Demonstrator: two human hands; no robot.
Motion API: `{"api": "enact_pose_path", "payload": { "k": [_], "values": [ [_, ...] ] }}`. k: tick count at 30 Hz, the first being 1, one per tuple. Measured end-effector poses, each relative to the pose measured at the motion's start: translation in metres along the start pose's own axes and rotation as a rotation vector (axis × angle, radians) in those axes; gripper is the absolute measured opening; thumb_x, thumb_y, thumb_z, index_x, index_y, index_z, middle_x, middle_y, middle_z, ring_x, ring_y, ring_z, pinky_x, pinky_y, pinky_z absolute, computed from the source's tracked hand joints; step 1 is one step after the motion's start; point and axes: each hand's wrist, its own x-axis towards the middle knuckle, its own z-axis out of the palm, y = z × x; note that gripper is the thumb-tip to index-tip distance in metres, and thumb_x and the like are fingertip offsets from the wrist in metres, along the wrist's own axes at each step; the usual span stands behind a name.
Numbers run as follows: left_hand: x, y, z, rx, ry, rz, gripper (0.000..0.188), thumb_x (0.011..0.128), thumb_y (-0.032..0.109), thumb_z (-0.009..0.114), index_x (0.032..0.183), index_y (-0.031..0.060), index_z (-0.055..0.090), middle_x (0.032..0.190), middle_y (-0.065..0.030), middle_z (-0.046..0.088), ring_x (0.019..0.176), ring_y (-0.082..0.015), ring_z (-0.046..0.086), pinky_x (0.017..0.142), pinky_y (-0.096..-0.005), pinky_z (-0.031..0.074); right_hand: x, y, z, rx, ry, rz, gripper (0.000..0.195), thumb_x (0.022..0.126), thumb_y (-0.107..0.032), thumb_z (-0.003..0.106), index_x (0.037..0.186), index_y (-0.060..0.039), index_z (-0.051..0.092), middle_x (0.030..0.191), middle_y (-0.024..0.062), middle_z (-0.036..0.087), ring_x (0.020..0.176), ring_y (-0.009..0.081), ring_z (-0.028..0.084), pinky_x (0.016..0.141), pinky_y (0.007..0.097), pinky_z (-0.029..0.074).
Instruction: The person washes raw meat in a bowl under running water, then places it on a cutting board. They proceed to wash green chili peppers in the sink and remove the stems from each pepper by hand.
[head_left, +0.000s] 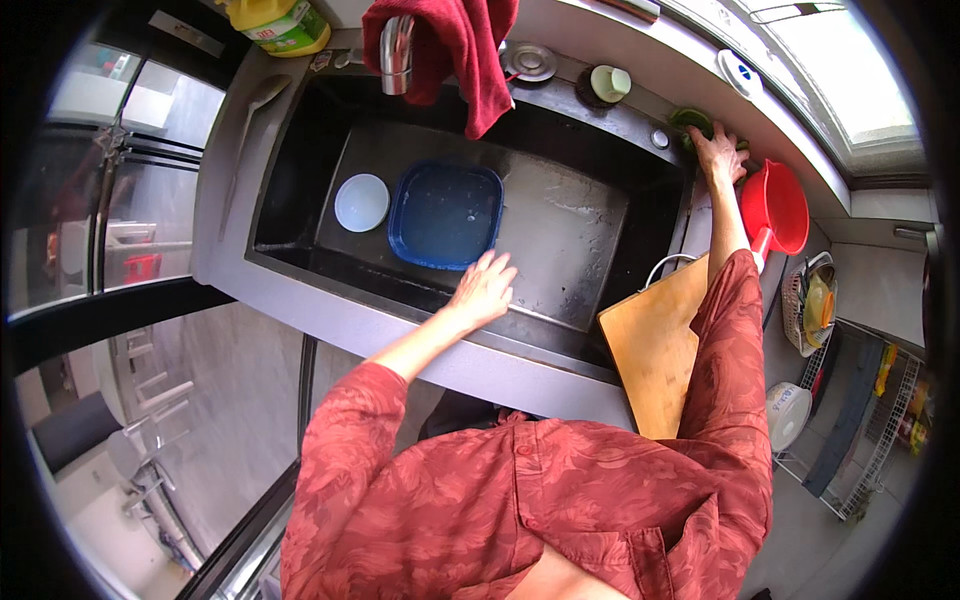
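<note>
My left hand hovers over the near side of a dark sink, palm down, fingers slightly apart and holding nothing. Its fingertips are close to the lower right corner of a blue plastic basin. Left of the basin lies a small white bowl. At the sink's far right corner, my right hand reaches onto a green object, whose kind is unclear. The fingers spread over it and partly cover it; whether they grip it is hidden. A red plastic ladle lies beside my right wrist.
A wooden cutting board leans over the sink's right end, under my right arm. A red cloth hangs over the faucet. A scrub brush stands behind the sink, a yellow jug at back left. A long ladle lies left.
</note>
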Motion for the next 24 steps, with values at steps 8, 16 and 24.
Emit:
{"api": "enact_pose_path", "payload": {
  "k": [8, 16, 24],
  "values": [
    [0.034, -0.052, -0.002, 0.533, -0.586, 0.149, 0.031, 0.081, 0.021, 0.056, 0.107, 0.0068, 0.066, 0.143, -0.0048, 0.034, 0.133, -0.0388, 0.028, 0.100, -0.0584, 0.031, -0.046, -0.013, 0.009, -0.065, 0.068, -0.149, 0.045, 0.078, -0.048, 0.053, 0.112, -0.0208, 0.061, 0.122, 0.0058, 0.054, 0.116, 0.0374, 0.045, 0.089, 0.0514, 0.043],
    [0.025, -0.062, -0.023, 0.568, -0.738, 0.102, 0.032, 0.083, 0.019, 0.056, 0.111, 0.0081, 0.065, 0.132, -0.0025, 0.044, 0.119, -0.0335, 0.045, 0.094, -0.0568, 0.038, -0.187, -0.047, 0.037, -0.037, -0.192, -0.803, 0.020, 0.075, -0.027, 0.061, 0.081, -0.0074, 0.061, 0.094, 0.0074, 0.060, 0.088, 0.0318, 0.056, 0.073, 0.0411, 0.050],
    [0.017, -0.080, -0.025, 0.294, -0.698, -0.009, 0.031, 0.082, 0.028, 0.059, 0.109, 0.0135, 0.066, 0.117, -0.0060, 0.059, 0.115, -0.0331, 0.049, 0.093, -0.0524, 0.040, -0.250, -0.079, 0.044, 0.094, -0.755, -0.512, 0.031, 0.078, -0.036, 0.062, 0.091, -0.0078, 0.067, 0.092, 0.0176, 0.065, 0.091, 0.0355, 0.061, 0.079, 0.0417, 0.049]
  ]
}}
